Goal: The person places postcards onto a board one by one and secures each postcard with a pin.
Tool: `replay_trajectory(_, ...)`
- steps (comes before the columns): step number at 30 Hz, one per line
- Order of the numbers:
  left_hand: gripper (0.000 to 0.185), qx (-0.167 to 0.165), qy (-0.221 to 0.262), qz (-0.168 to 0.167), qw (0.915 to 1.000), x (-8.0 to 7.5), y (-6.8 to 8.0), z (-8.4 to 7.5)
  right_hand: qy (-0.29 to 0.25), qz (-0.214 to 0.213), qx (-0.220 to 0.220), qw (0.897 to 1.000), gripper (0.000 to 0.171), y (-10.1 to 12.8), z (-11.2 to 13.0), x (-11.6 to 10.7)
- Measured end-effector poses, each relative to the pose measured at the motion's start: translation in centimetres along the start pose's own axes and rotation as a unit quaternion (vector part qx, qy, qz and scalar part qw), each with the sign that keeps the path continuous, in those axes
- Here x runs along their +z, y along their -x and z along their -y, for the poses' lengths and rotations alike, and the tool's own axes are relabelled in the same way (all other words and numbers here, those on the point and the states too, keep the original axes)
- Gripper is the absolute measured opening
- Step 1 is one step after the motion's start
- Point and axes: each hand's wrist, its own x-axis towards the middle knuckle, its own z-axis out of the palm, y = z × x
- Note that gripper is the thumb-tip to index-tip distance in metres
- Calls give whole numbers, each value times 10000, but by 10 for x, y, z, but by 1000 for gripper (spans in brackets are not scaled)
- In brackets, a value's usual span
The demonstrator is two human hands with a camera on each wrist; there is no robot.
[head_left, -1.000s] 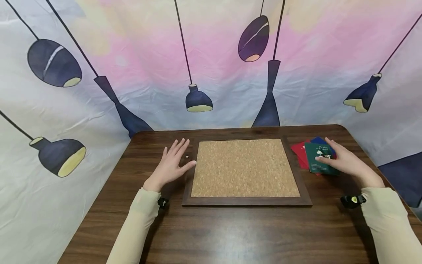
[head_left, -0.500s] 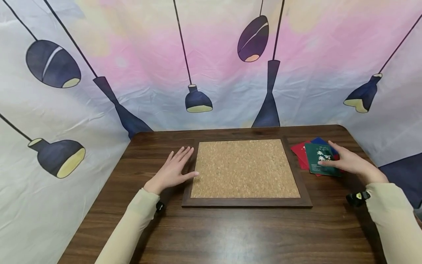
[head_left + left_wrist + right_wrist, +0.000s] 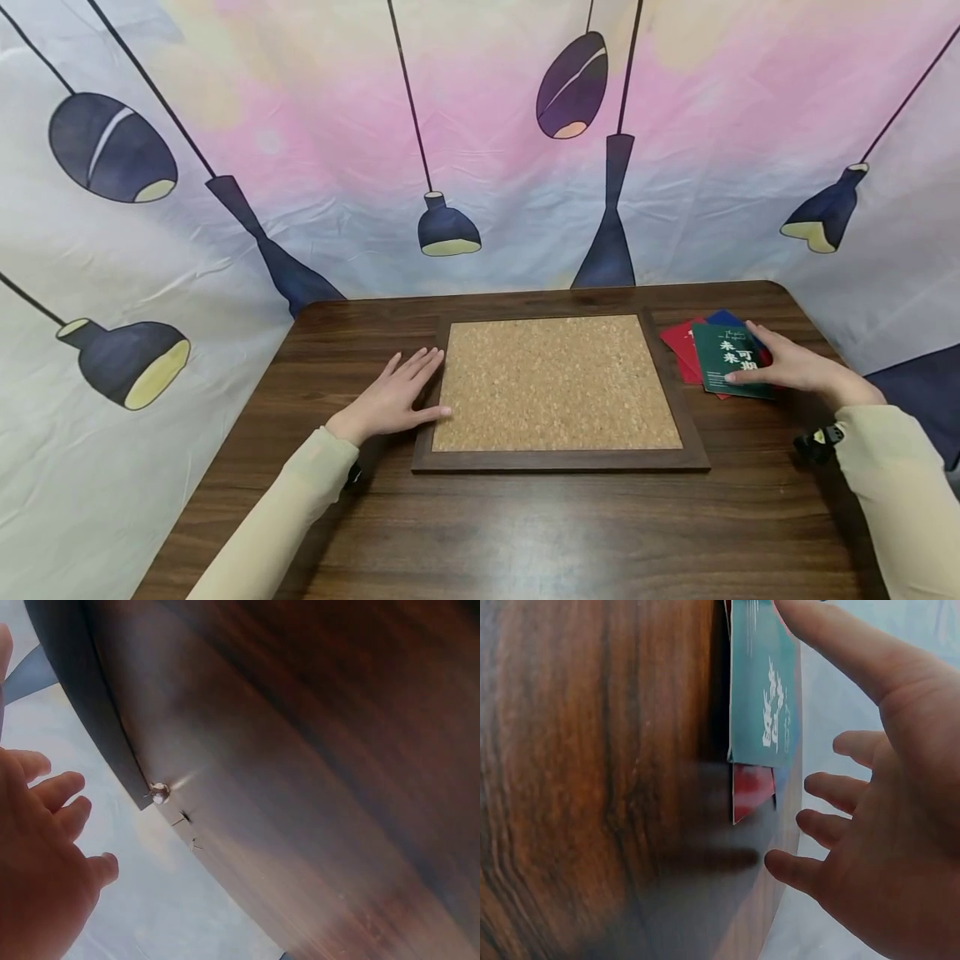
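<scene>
A cork board [image 3: 558, 383] in a dark wooden frame lies on the table. At its left edge my left hand [image 3: 390, 398] has its fingers extended and its thumb over the frame; whether it touches is unclear. In the left wrist view a shiny tack [image 3: 160, 793] sits by the dark frame corner, with two small pins [image 3: 182, 818] beside it. To the right of the board lies a green card [image 3: 723, 367] with white characters, overlapping a red card [image 3: 678, 340] and a blue card [image 3: 726, 318]. My right hand [image 3: 802, 367] is over the cards' right side, thumb across the green one, fingers spread.
The brown wooden table [image 3: 517, 533] extends in front of the board. Behind it hangs a pastel cloth [image 3: 510, 150] printed with dark lamps. A black wrist device [image 3: 817, 444] shows below my right hand.
My left hand has moved down along the board's left edge, and the small pale dot near it is now hidden. My right hand shifted slightly right and down, uncovering more of the green card's lettering.
</scene>
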Motion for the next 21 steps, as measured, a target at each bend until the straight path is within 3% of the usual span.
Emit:
replay_trajectory(12,95,53,-235,196,9995,6,1,6,-238,120,46,9996,120,-5,-8,-1)
replay_trajectory(21,94,159,-294,175,9993,6,2,5,-499,324,-168,9981,123,-7,-9,-1)
